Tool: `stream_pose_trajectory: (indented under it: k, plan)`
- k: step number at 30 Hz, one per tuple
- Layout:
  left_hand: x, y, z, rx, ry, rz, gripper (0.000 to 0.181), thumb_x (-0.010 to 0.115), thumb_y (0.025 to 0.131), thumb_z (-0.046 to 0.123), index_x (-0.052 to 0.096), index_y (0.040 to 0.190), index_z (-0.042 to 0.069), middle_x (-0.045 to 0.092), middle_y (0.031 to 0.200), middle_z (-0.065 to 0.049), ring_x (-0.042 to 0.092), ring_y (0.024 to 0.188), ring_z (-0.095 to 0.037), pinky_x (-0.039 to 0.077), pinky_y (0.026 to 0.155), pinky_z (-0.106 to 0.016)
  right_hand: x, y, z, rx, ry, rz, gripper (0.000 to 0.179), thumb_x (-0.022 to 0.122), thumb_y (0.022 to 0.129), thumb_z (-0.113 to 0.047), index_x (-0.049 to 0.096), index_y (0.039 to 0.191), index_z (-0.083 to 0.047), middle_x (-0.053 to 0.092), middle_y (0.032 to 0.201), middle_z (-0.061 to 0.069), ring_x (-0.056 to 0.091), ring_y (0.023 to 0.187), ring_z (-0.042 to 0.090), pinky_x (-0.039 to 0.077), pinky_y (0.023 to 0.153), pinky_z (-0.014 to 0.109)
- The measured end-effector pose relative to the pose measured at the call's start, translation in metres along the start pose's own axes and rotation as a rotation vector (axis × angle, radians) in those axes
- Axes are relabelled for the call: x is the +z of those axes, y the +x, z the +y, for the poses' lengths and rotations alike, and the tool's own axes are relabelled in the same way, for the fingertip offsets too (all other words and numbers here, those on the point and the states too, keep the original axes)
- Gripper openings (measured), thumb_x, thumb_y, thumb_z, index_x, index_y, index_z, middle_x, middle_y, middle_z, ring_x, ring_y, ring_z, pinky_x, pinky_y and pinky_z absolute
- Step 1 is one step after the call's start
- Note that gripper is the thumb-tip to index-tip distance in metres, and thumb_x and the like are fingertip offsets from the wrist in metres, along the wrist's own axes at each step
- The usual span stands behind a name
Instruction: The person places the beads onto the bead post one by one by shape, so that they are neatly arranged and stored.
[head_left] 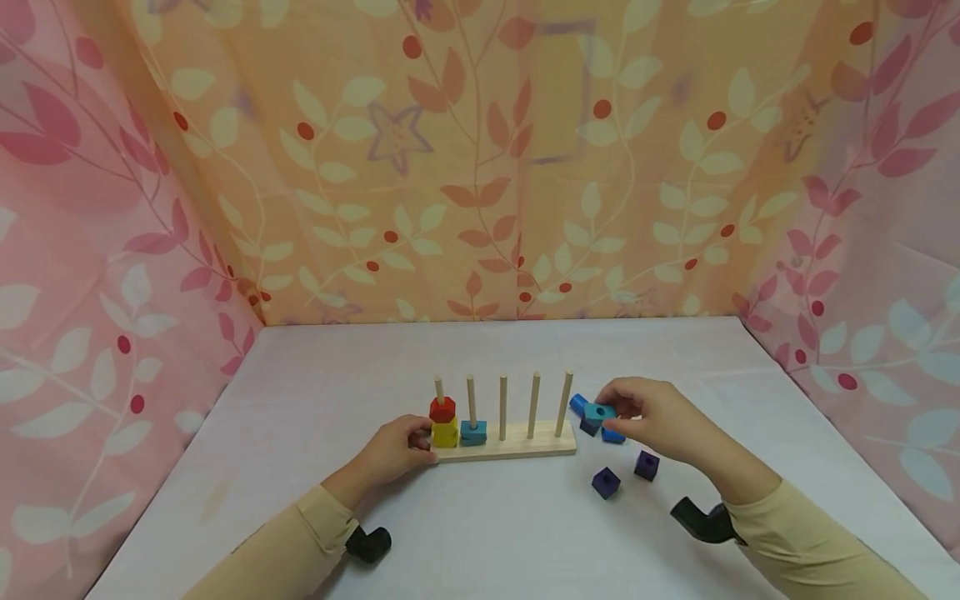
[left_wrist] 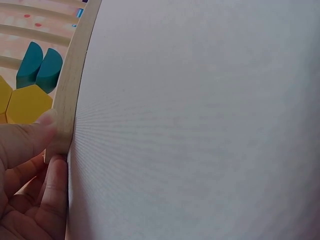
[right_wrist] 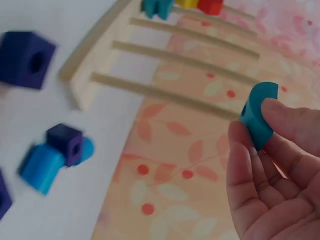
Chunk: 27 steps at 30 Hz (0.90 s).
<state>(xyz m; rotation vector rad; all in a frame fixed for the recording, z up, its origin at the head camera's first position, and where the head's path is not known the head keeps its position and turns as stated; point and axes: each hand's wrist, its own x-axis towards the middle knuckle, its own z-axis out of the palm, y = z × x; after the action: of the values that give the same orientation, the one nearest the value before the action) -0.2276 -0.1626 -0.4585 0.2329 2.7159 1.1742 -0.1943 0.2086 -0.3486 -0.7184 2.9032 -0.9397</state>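
Observation:
My left hand [head_left: 396, 446] grips the left end of a wooden peg board [head_left: 517, 450], thumb and fingers on either side of its edge in the left wrist view. Yellow hexagonal blocks [head_left: 445, 435] with a red block [head_left: 442, 409] above them sit on the leftmost peg. The second peg carries two teal half-round blocks [head_left: 473, 433]; the other three pegs are bare. Just right of the board, my right hand [head_left: 660, 417] pinches another teal half-round block [right_wrist: 260, 117] between thumb and fingers, raised above the table.
Beneath and beside the right hand lie a blue block [head_left: 578, 404], a second blue block [head_left: 613, 436] and a purple cube [head_left: 588, 426]. Closer to me are two purple cubes [head_left: 606, 482]. Patterned cloth [head_left: 480, 208] hangs behind the white table [head_left: 360, 358].

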Motion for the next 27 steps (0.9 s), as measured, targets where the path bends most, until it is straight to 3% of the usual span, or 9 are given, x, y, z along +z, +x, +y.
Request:
stream_pose_trajectory:
  k: [11, 18, 27]
  plan:
    - [0.001, 0.002, -0.005, 0.012, -0.003, -0.013, 0.046, 0.077, 0.073, 0.016, 0.058, 0.114, 0.008, 0.057, 0.09, 0.002, 0.052, 0.081, -0.013, 0.046, 0.074, -0.029, 0.011, 0.051, -0.048, -0.141, 0.115, 0.108, 0.022, 0.067, 0.082, -0.01, 0.065, 0.104, -0.012, 0.06, 0.097, -0.004, 0.059, 0.084, 0.009, 0.05, 0.08, 0.031]
    - [0.001, 0.001, -0.005, 0.039, 0.002, -0.006, 0.044, 0.076, 0.073, 0.015, 0.058, 0.113, 0.009, 0.057, 0.091, 0.002, 0.052, 0.081, -0.013, 0.045, 0.074, -0.029, 0.028, 0.073, -0.072, -0.171, 0.188, 0.09, 0.021, 0.067, 0.083, -0.009, 0.065, 0.104, -0.01, 0.059, 0.097, -0.003, 0.058, 0.085, 0.009, 0.049, 0.079, 0.025]
    - [0.001, 0.002, -0.007, 0.036, 0.009, -0.011, 0.045, 0.076, 0.073, 0.016, 0.058, 0.114, 0.009, 0.057, 0.089, 0.003, 0.052, 0.081, -0.013, 0.046, 0.073, -0.029, 0.054, 0.089, -0.088, -0.178, 0.216, 0.148, 0.019, 0.066, 0.084, -0.013, 0.066, 0.103, -0.013, 0.059, 0.1, -0.004, 0.058, 0.093, 0.016, 0.046, 0.085, 0.034]
